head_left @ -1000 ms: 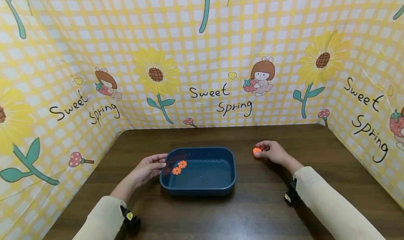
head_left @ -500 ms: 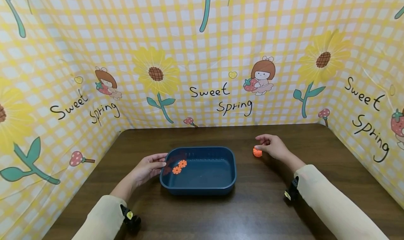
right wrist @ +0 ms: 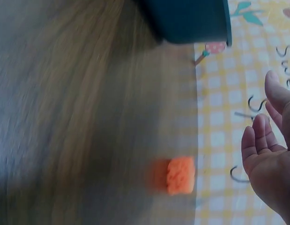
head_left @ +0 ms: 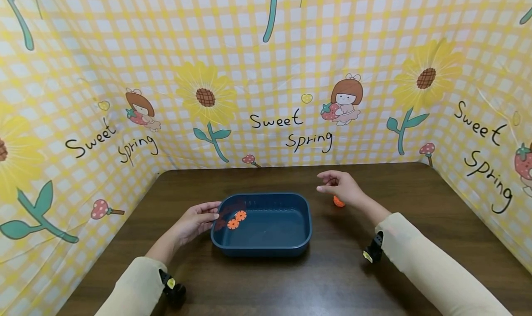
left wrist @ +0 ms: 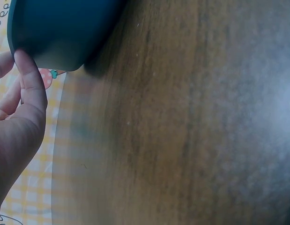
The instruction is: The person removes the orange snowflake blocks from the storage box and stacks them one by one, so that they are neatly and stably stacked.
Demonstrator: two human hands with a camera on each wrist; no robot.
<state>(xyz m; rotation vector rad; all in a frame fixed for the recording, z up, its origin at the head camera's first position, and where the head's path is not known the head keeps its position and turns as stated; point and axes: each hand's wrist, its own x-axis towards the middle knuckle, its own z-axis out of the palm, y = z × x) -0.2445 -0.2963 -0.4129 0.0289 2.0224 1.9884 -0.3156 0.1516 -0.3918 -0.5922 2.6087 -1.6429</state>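
Note:
A dark blue rectangular tub (head_left: 266, 251) stands on the table in the head view. Two flat, orange, flower-shaped pieces (head_left: 233, 224) lie side by side inside it at the left. My left hand (head_left: 193, 222) pinches the tub's left rim between thumb and fingers; the left wrist view shows the fingertips at its edge. Over the table to the tub's right, my right hand (head_left: 345, 186) has its thumb and fingers spread apart, holding nothing. Partly hidden below that hand sits a thick orange piece with a bumpy face (right wrist: 181, 176), resting on the table.
The brown wooden table (head_left: 266, 283) ends at the back against a yellow checked cloth (head_left: 266, 75) printed with flowers and lettering. That cloth also rises on both sides. A small black camera is strapped to each wrist.
My right hand has let go of the thick orange piece, risen off it and shifted left toward the tub. The piece stays on the table. My left hand and the tub have not moved.

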